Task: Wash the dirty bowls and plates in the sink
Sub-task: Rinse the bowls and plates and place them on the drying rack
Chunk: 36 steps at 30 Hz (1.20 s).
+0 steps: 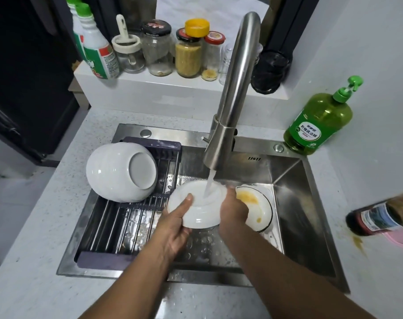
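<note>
Bowl (197, 204): white, held upturned and tilted over the sink (295, 203), base toward the tap (232, 88); gripped on both sides.
Water (209, 184): a stream is seen falling from the tap onto the base of the bowl.
Left hand (176, 223): thumb laid over the bowl's outer wall, fingers curled under the rim; the bowl is gripped at its left edge.
Right hand (233, 214): closed against the bowl's right side; fingers are bent round the edge, fingertips hidden behind it.
Plate (258, 209): white with a dark rim line, lying in the sink just right of the bowl and partly covered by the right hand; yellow-orange residue is seen on its face.
Second bowl (121, 172): large, white, set upside down and tilted on the rack (131, 217), foot ring facing the camera.
Rack: dark-framed, metal bars, laid across the left part of the sink; bars wet.
Soap bottle (320, 122): green, pump top, standing on the surface (34, 226) at the sink's back right corner.
Brown bottle (380, 216): lying at the right edge, blurred; a brown stain is noted on the surface below it.
Ledge (149, 86): behind the sink; jars (187, 51) and a white bottle (96, 47) with a green cap are lined up on it.
</note>
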Each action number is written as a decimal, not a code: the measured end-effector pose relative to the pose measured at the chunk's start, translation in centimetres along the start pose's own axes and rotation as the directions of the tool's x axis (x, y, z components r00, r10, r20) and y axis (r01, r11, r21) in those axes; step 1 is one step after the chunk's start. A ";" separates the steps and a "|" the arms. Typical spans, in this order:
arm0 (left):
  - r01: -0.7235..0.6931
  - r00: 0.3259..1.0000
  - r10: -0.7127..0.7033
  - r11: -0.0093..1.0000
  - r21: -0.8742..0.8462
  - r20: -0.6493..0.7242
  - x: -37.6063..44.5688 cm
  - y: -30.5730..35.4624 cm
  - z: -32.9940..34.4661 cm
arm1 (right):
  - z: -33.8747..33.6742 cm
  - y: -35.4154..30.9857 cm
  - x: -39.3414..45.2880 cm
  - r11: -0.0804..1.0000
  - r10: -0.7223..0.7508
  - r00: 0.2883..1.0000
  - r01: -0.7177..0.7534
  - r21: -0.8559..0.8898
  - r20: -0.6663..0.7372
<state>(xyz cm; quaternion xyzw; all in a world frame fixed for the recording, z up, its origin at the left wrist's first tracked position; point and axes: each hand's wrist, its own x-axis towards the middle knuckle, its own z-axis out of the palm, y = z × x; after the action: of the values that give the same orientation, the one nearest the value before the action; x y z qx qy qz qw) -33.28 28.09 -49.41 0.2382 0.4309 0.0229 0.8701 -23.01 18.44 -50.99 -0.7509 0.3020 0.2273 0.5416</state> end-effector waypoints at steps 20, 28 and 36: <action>-0.269 0.860 0.448 0.805 0.528 -0.245 2.0 1.5 0.5 | 1.3 -0.6 1.2 0.989 0.114 0.989 -0.122 0.085 0.098; -0.171 0.844 0.474 0.681 0.712 -0.251 3.7 -1.5 4.4 | 0.1 -1.6 -2.2 0.968 -0.206 0.978 0.209 0.143 -0.034; -0.150 0.975 0.206 0.883 0.444 -0.081 4.0 -1.6 6.0 | -1.6 -0.9 -4.6 0.742 -0.652 0.739 0.668 -0.059 0.171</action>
<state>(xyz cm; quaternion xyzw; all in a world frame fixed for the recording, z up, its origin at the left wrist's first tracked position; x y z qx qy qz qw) -26.47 25.30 -49.98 0.4632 0.4551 0.0209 0.7602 -25.70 18.12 -46.84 -0.8216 -0.0361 0.0892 0.5618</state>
